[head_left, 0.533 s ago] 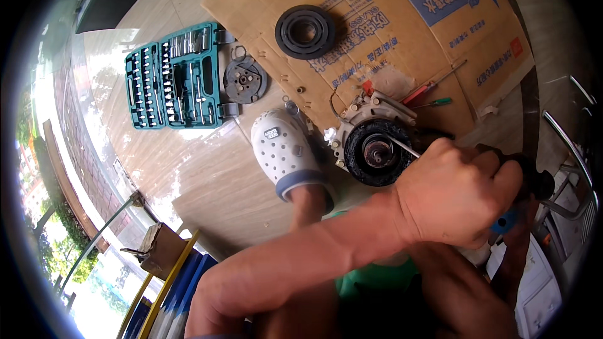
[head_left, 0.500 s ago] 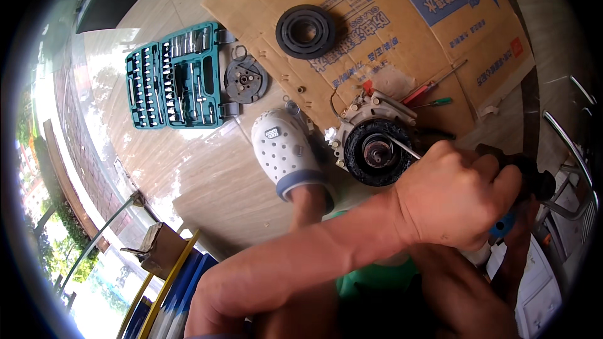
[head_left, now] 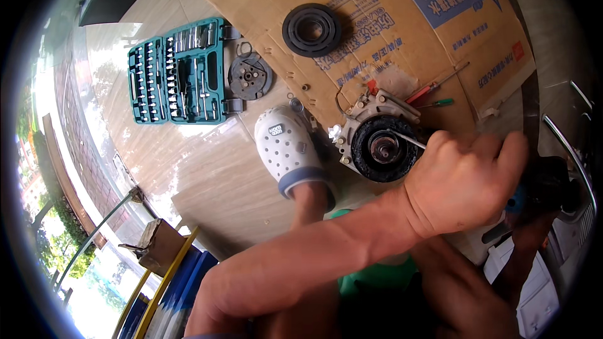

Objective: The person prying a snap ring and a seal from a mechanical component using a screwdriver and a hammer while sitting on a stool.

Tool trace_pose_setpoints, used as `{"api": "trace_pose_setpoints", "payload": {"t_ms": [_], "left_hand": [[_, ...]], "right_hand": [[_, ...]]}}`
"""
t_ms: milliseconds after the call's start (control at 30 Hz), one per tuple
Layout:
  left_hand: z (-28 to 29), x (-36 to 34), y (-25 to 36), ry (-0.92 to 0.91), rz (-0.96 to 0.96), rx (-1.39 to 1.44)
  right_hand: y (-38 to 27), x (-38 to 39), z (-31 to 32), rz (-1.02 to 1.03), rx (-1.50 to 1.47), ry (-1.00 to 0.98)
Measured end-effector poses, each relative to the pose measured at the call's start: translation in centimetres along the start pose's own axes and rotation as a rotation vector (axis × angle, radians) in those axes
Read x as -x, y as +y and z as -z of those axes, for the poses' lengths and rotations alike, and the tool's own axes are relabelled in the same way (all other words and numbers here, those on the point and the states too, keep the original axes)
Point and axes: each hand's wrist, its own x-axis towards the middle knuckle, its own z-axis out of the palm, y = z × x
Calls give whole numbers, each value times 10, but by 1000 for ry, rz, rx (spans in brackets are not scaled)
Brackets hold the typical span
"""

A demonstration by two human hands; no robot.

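A grey metal compressor (head_left: 372, 110) with a round black ring (head_left: 407, 130) and a central shaft (head_left: 385, 149) stands on the floor at the cardboard's edge. My left hand (head_left: 461, 185) is closed around a thin metal-shafted tool (head_left: 408, 139); its handle is hidden in the fist. The shaft's end reaches inside the black ring. Farther right, my right hand (head_left: 532, 229), dark and partly hidden, is closed on a black-and-blue power tool (head_left: 548, 188), held apart from the compressor. A red-handled screwdriver (head_left: 423, 93) and a green-handled one (head_left: 443, 102) lie beyond the compressor.
Flattened cardboard (head_left: 270, 0) bears a black grooved pulley (head_left: 311, 29). Left of it lie a round metal clutch plate (head_left: 250, 78) and an open green socket set (head_left: 217, 56). My white clog (head_left: 286, 144) is beside the compressor. Curved metal tubing (head_left: 568, 138) stands far right.
The power tool in my right hand has moved right and slightly down. My left hand has shifted slightly, its tool still inside the ring. The whole view has shifted a little.
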Motion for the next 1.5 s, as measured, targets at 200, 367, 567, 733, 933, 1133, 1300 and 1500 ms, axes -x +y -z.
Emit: {"api": "trace_pose_setpoints", "payload": {"t_ms": [200,367,567,733,933,1133,1300,1500], "left_hand": [[-6,-3,3,-39,27,-72],[-19,-15,5,-49,57,-50],[-10,-10,6,-82,55,-110],[-7,-10,5,-90,60,-112],[-6,-8,6,-128,72,-129],[-6,-3,3,-118,59,-99],[-6,-7,6,-162,81,-113],[-8,-7,6,-203,77,-109]], "right_hand": [[-8,2,10,247,-59,192],[-52,15,12,310,-193,-305],[-11,47,78,358,-124,49],[-6,50,91,359,103,176],[-11,59,98,440,521,372],[8,58,123,599,1702,508],[-9,25,78,346,21,16],[-41,20,37,348,-324,-186]]}}
